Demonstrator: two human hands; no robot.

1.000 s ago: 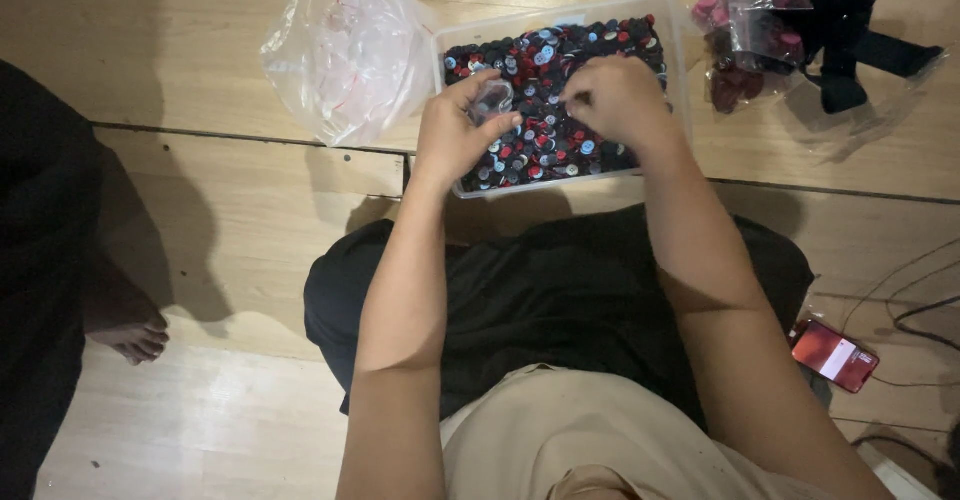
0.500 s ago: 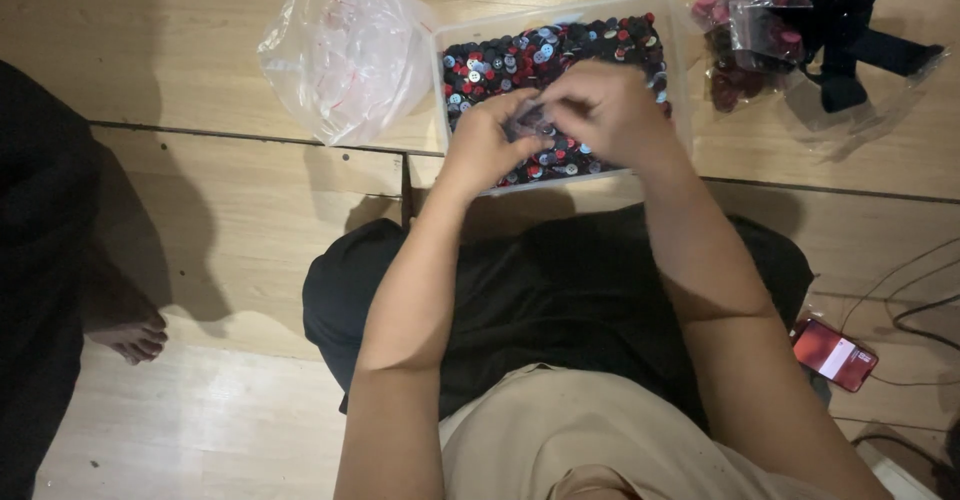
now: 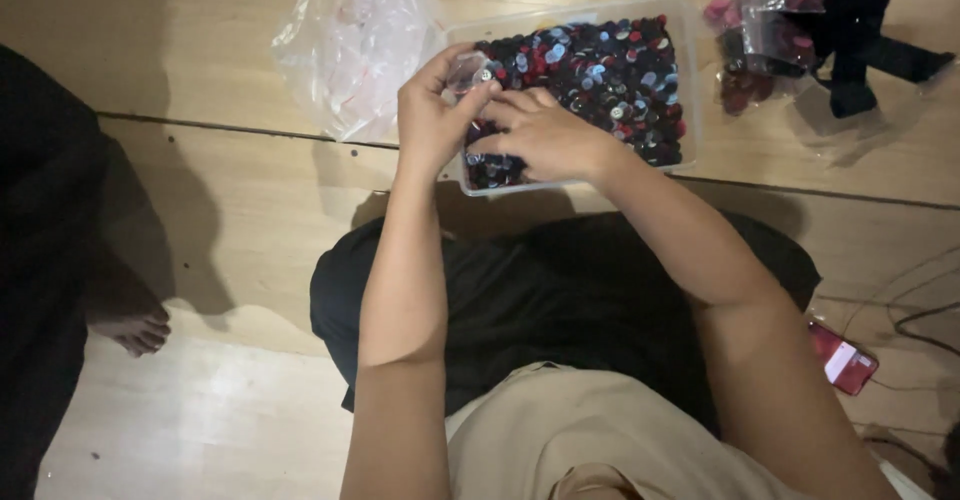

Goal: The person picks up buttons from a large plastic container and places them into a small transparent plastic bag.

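Note:
A clear plastic tub [image 3: 690,90] full of dark, red and pale buttons [image 3: 610,70] sits on the wooden floor in front of me. My left hand [image 3: 432,120] is over the tub's left end, fingers pinched on a small clear plastic bag [image 3: 470,68]. My right hand [image 3: 540,135] lies just right of it over the buttons, its fingertips meeting the left hand at the little bag. What the right fingers hold is too small to tell.
A large crumpled clear plastic bag [image 3: 350,45] lies left of the tub. A bag of pink and dark items [image 3: 765,35] and black cloth [image 3: 865,45] lie at the right. A red phone [image 3: 843,358] and cables rest by my right knee. Another person's bare foot [image 3: 135,328] is at the left.
My hands came together, then shifted left to the tub's left end. The left hand has risen with the small clear bag in its fingers.

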